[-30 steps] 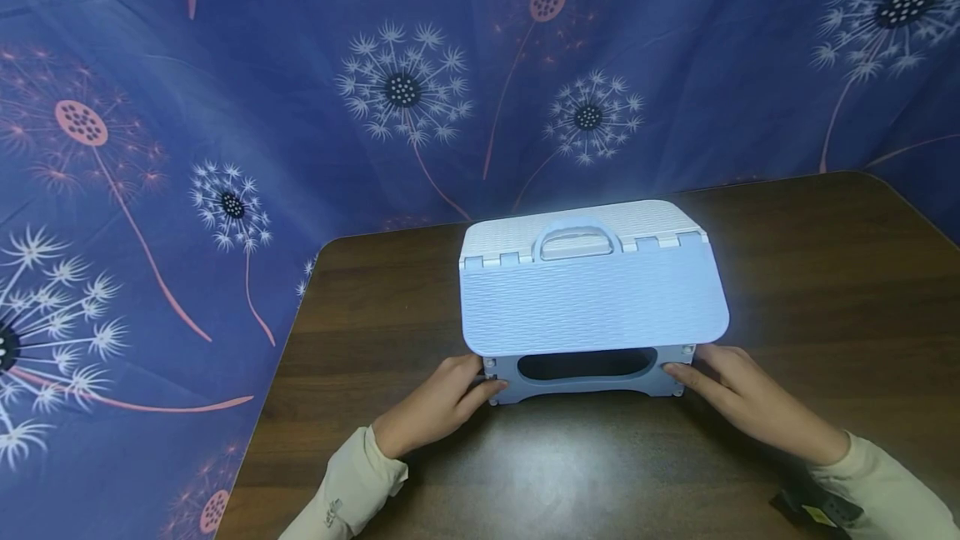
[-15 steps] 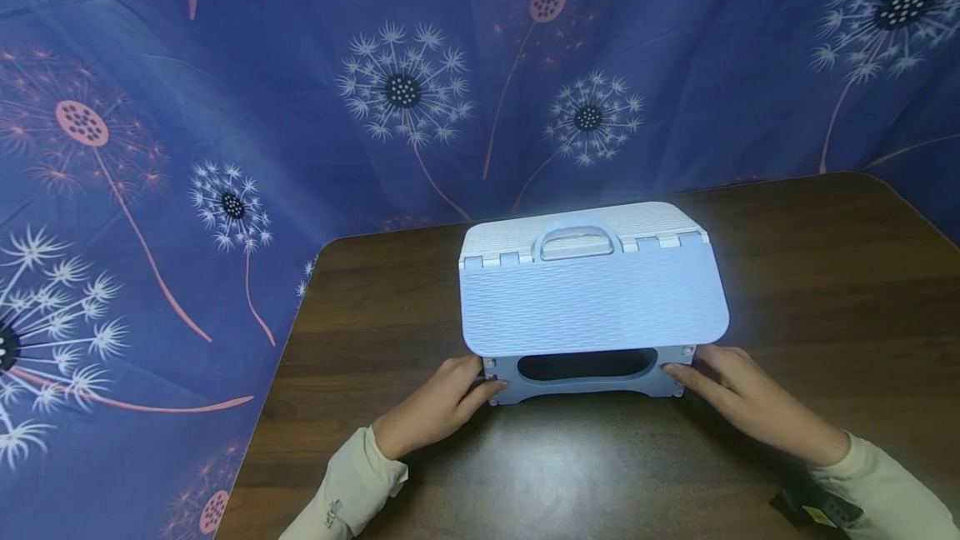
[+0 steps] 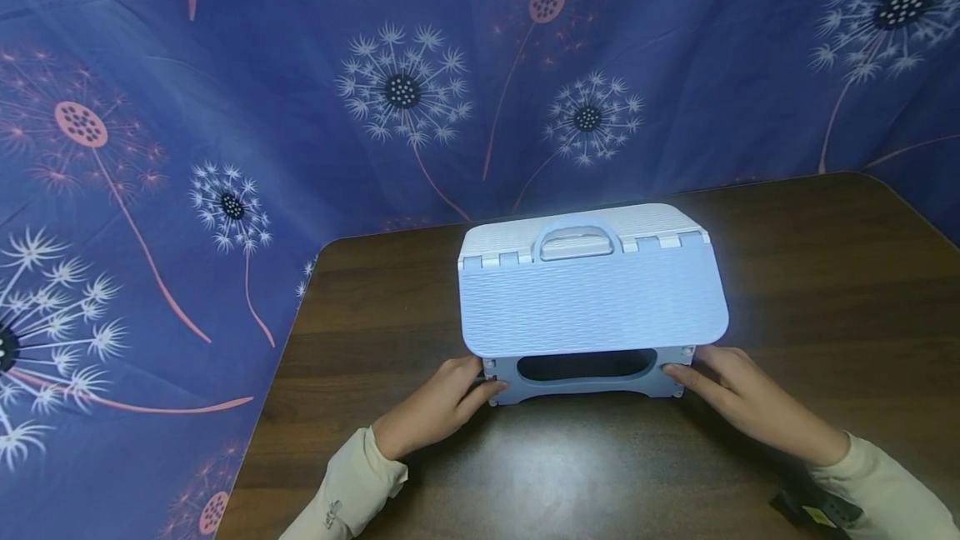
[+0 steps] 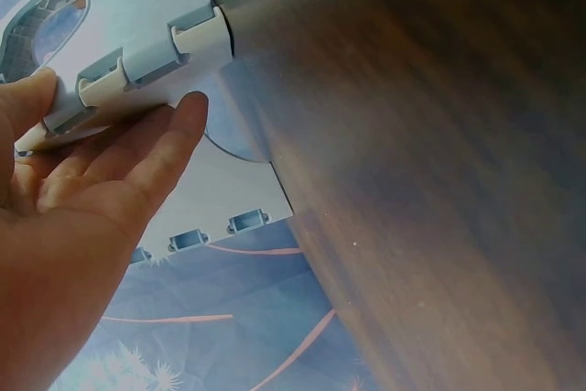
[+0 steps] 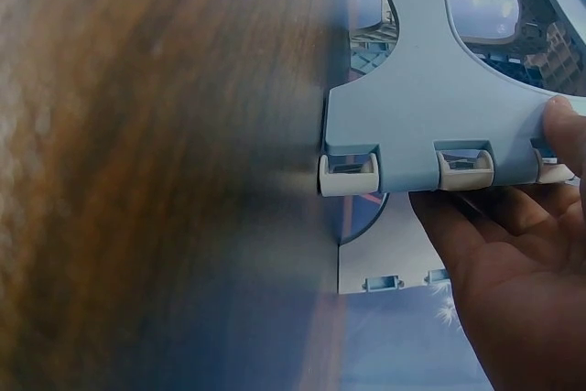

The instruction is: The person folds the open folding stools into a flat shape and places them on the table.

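Note:
A folding stool point(image 3: 592, 298) with a light blue and white ribbed top and an arched handle point(image 3: 576, 242) stands upright on the table. My left hand point(image 3: 438, 407) grips the left end of its blue front leg panel point(image 3: 585, 387), thumb on the front face. At the panel's right end, my right hand point(image 3: 742, 398) holds on the same way. In the left wrist view the left hand point(image 4: 101, 171) has its fingers behind the hinged corner point(image 4: 137, 66). The right wrist view shows the right hand point(image 5: 522, 235) with its thumb on the leg panel point(image 5: 421, 107).
The brown wooden table point(image 3: 375, 298) extends around the stool. Behind it hangs a blue cloth point(image 3: 300, 65) with a dandelion pattern. A dark strap-like object with a yellow mark point(image 3: 817, 511) is by the right sleeve point(image 3: 885, 486).

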Demonstrator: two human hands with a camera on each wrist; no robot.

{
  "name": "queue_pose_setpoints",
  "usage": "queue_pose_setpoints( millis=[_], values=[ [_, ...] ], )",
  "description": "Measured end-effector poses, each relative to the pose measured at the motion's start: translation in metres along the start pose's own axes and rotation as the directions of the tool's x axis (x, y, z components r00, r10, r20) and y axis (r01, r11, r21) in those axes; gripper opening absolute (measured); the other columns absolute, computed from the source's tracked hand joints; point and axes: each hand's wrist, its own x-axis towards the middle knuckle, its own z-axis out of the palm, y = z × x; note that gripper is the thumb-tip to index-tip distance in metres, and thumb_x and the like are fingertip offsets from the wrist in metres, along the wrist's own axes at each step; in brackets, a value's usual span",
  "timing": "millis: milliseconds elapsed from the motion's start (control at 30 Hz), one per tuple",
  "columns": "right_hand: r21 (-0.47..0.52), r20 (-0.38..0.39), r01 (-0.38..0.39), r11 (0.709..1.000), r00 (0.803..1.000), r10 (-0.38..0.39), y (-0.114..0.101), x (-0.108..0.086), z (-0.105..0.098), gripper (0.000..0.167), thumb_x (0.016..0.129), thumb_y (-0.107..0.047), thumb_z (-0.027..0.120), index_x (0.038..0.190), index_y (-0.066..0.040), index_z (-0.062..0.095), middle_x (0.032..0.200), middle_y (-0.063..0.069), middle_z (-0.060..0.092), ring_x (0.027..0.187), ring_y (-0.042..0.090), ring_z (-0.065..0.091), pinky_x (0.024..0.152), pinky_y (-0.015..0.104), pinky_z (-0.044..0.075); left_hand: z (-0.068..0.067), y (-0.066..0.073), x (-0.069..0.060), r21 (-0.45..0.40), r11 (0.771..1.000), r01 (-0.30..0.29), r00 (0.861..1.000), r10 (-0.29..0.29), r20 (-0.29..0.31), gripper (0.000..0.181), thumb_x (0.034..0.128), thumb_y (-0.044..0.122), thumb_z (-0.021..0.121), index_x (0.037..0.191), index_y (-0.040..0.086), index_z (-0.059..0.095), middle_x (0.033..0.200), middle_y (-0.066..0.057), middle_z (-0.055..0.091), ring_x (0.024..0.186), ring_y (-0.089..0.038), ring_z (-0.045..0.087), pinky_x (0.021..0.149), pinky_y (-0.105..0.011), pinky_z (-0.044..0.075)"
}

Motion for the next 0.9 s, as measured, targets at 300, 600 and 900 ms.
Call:
queue_pose_setpoints(
  millis=[300,600,900],
  values=[
    [0.008,-0.01,0.025,1.0,1.0,-0.025,0.0014,0.0,0.0005,0.023,0.095,0.007,0.06,0.097,-0.015,0.055,0.068,-0.004,0.05,0.058,0.005,0.049,0.051,0.022,0.042,0.0001,0.0002,0.0,0.016,1.0,-0.007,1.0,0.008,-0.006,0.024,0.1064,0.031,0.048,0.122,0.012,0.051,0.079,0.009,0.045,0.07,-0.003,0.045,0.06,-0.02,0.043],
    [-0.004,-0.001,0.005,1.0,1.0,-0.005,0.0012,-0.0001,0.0003,0.019,0.096,0.005,0.059,0.096,-0.014,0.055,0.067,-0.004,0.049,0.058,0.004,0.048,0.051,0.022,0.042,0.0006,0.0002,0.0001,0.015,1.0,-0.013,1.0,0.014,-0.008,0.028,0.1064,0.031,0.048,0.127,0.012,0.049,0.082,0.009,0.048,0.073,-0.004,0.048,0.062,-0.02,0.044],
    [0.006,0.004,-0.011,1.0,1.0,0.011,0.0015,-0.0004,0.0004,0.019,0.097,0.004,0.059,0.086,-0.011,0.054,0.065,-0.005,0.048,0.056,0.003,0.046,0.049,0.022,0.041,0.0006,0.0003,-0.0003,0.005,1.0,-0.002,1.0,0.002,-0.006,0.033,0.1064,0.032,0.048,0.132,0.012,0.047,0.081,0.009,0.046,0.072,-0.004,0.047,0.062,-0.02,0.044]
  ],
)
